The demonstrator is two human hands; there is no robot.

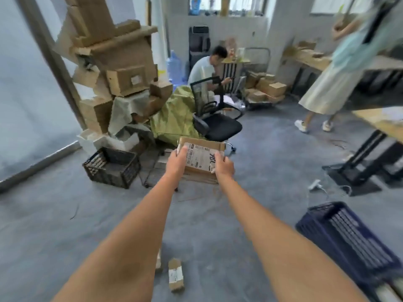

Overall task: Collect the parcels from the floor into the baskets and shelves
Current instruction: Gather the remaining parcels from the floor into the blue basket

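Down by the feet there's a small cardboard parcel [176, 275] lying on the grey floor [65, 225], with a second one just beside it half hidden behind the left forearm, so the job's clearly not finished. Further out, both arms are stretched forward and both hands are gripping a labelled cardboard box [201, 161], held up off the floor: left hand [177, 163] curled over its left edge, right hand [223, 167] clamped on the right edge.

Nearest open containers look like the black crate [112, 168] off to the left, at the foot of a messy cardboard stack [117, 68], and the blue basket [349, 240] down to the right.

If I were doing it, I'd keep the box level with both hands and lower it into a crate instead of tossing it. An office chair [216, 118] sits right behind the box, so mind that when swinging left.
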